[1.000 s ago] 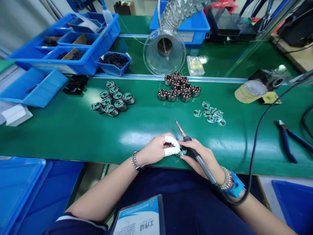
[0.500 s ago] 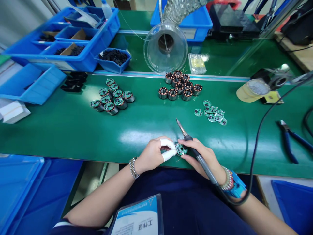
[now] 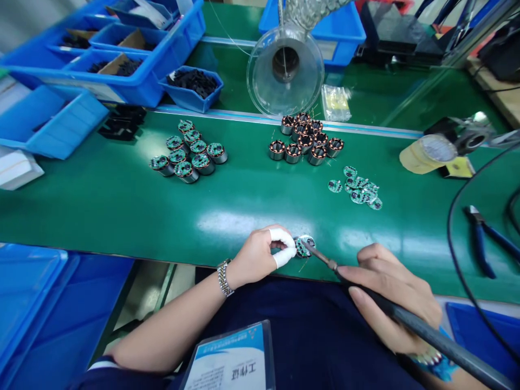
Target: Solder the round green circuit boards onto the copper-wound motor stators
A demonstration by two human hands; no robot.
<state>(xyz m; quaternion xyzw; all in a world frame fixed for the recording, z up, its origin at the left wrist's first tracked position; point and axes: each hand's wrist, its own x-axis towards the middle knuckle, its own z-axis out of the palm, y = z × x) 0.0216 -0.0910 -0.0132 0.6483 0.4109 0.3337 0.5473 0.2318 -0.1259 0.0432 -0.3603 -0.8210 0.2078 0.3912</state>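
Note:
My left hand [image 3: 260, 252], with white finger covers on thumb and forefinger, is closed at the left edge of a round green circuit board [image 3: 301, 249] seated on a motor stator, close to the bench's front edge. My right hand [image 3: 394, 292] grips a soldering iron [image 3: 368, 297] like a pen. Its tip lies over the board, touching it as far as I can tell. Further back, several bare copper-wound stators [image 3: 305, 142] stand in a cluster. Loose round circuit boards [image 3: 359, 187] lie in a pile to their right. Several stators topped with boards [image 3: 189, 154] stand at the left.
A clear fume hood [image 3: 284, 76] on a flexible duct hangs at the back middle. Blue bins [image 3: 190, 89] with black parts fill the back left. At right are a yellowish cup [image 3: 426, 154], blue-handled cutters [image 3: 483, 238] and the iron's cable [image 3: 455, 265].
My right hand has let go of the board's right side and drawn back right, turning the iron so its tip is over the board. My left hand stays at the stator.

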